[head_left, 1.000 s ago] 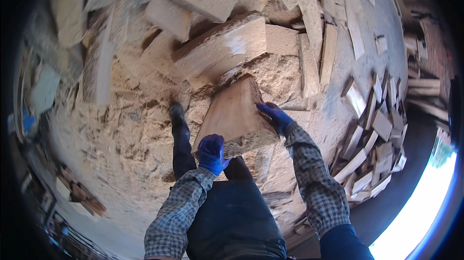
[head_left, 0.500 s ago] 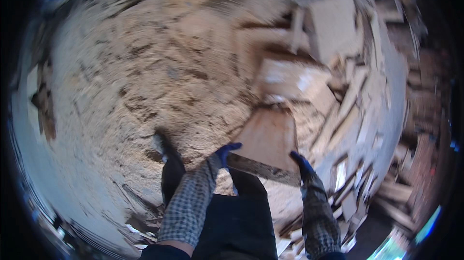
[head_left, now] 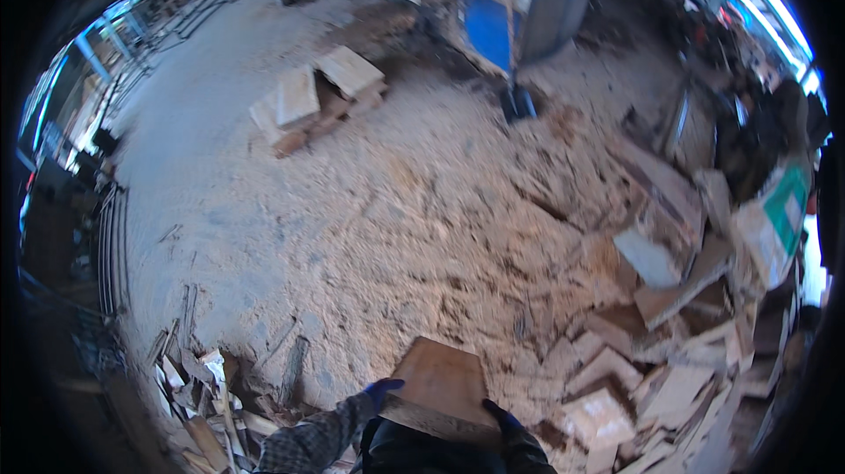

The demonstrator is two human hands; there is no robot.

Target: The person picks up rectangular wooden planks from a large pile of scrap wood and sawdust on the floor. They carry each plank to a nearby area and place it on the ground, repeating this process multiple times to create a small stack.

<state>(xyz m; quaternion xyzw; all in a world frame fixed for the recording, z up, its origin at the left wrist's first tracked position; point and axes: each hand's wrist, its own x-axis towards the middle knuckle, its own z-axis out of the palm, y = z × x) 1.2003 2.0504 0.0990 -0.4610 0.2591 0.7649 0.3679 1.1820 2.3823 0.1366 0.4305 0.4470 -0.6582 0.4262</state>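
Held level in front of my body is a thick wooden slab point(head_left: 443, 377) with a rough bark edge on the side nearest me. My left hand point(head_left: 384, 389), in a blue glove, grips its left edge with the thumb on top. On the opposite edge my right hand point(head_left: 502, 417), gloved as well, holds the slab; its fingers are mostly hidden beneath. Checked sleeves cover both forearms.
Sawdust covers the floor point(head_left: 352, 236). A small stack of wood blocks point(head_left: 317, 95) lies ahead to the left. Scrap wood heaps at right point(head_left: 607, 368) and lower left point(head_left: 211, 404). A shovel point(head_left: 518, 104) stands by a blue panel point(head_left: 488, 29).
My view has swung up and turned left, away from the scrap pile, bringing the stacked blocks and shovel into sight. The slab stays in both hands, now closer to my body.
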